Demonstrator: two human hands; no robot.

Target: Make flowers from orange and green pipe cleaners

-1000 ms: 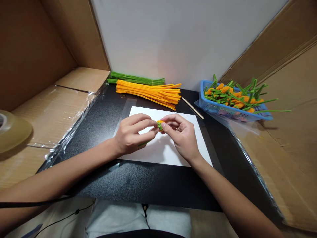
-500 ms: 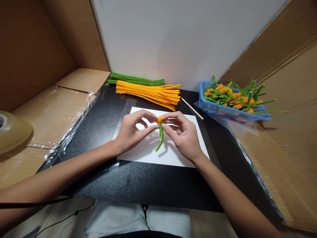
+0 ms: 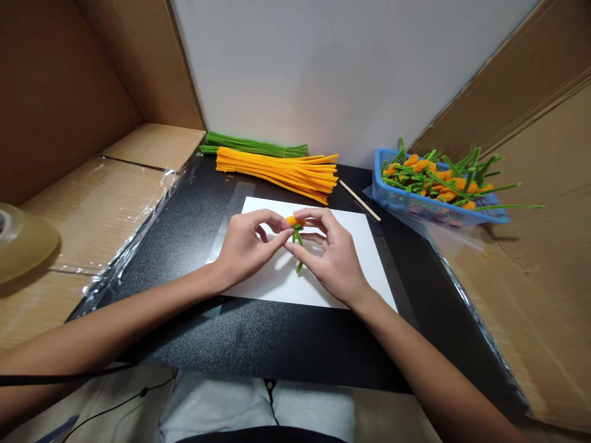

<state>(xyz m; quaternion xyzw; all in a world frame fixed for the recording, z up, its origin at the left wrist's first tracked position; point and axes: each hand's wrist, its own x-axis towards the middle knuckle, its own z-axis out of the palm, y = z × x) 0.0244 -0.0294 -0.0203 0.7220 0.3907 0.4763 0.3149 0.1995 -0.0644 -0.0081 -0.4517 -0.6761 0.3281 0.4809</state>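
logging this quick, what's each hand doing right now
Left hand: closed, pinching the orange-topped green pipe-cleaner piece.
Right hand: closed, pinching the same piece.

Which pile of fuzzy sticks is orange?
The orange pipe cleaner bundle is the one in front, by the paper; the green bundle lies behind it.

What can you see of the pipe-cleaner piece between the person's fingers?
The pipe-cleaner piece looks fuzzy, with a bent orange top and green stem strands running down towards the white paper. The left hand and right hand pinch it near the top, partly hiding it. Whether the stem touches the paper cannot be told.
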